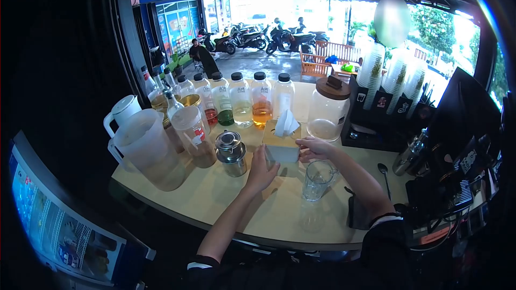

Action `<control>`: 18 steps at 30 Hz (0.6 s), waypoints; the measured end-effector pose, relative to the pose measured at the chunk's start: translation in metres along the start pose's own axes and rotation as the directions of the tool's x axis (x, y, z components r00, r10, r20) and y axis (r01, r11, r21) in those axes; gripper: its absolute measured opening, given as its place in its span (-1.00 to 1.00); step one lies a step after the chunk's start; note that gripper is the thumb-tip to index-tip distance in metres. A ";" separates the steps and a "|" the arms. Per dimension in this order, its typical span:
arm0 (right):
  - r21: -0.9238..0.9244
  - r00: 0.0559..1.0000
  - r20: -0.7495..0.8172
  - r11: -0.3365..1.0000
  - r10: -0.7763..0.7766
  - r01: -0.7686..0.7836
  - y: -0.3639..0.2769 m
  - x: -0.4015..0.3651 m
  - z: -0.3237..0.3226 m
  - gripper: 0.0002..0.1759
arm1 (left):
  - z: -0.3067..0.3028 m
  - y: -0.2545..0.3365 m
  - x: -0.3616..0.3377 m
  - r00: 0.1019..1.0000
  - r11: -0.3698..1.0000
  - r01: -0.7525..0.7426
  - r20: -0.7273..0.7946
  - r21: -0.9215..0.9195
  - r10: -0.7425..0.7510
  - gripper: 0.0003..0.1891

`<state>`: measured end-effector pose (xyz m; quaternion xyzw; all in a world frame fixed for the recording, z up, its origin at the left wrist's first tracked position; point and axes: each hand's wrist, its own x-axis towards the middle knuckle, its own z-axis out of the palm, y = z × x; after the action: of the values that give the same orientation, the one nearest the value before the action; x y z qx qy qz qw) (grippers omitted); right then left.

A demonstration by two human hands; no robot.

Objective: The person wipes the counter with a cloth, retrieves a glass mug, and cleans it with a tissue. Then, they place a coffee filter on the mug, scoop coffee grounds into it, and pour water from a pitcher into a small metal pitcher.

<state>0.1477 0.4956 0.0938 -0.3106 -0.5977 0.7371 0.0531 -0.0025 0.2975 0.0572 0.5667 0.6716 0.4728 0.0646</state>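
A tissue box (283,153) with a wooden lid and a white tissue (287,123) sticking out stands on the counter. Its left side is gripped by my left hand (261,172), the fingers partly hidden behind it. My right hand (316,149) holds the box at its right edge, fingers curled. Just below that hand stands a clear glass mug (317,182) with a handle. To the left of the box is a metal drip coffee filter (230,142) on top of a glass (235,166).
Large plastic pitchers (150,150) crowd the left of the counter (258,220). Several capped bottles (262,104) line its back beside a wooden-lidded jar (327,110). Stacked cups (398,78), a long spoon (384,177) and a dark monitor (457,113) are at right.
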 end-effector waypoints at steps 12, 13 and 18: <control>-0.846 0.849 -0.154 0.512 -0.506 0.152 -0.049 -0.002 0.005 -0.24 | -0.005 0.025 -0.007 0.990 0.909 -0.140 0.082 0.392 0.117 -0.17; -0.845 0.852 -0.155 0.514 -0.501 0.149 -0.054 -0.001 0.004 -0.24 | -0.002 0.026 -0.006 0.985 0.867 -0.167 0.122 0.470 0.123 -0.17; -0.862 0.862 0.034 0.422 -0.505 0.282 -0.064 0.011 0.019 -0.21 | 0.002 0.021 0.000 0.978 0.743 -0.202 0.165 0.638 0.123 -0.16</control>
<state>0.1106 0.5024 0.1501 -0.2297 -0.9224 0.2786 0.1372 0.0136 0.2969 0.0704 0.6357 0.7372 0.1811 -0.1402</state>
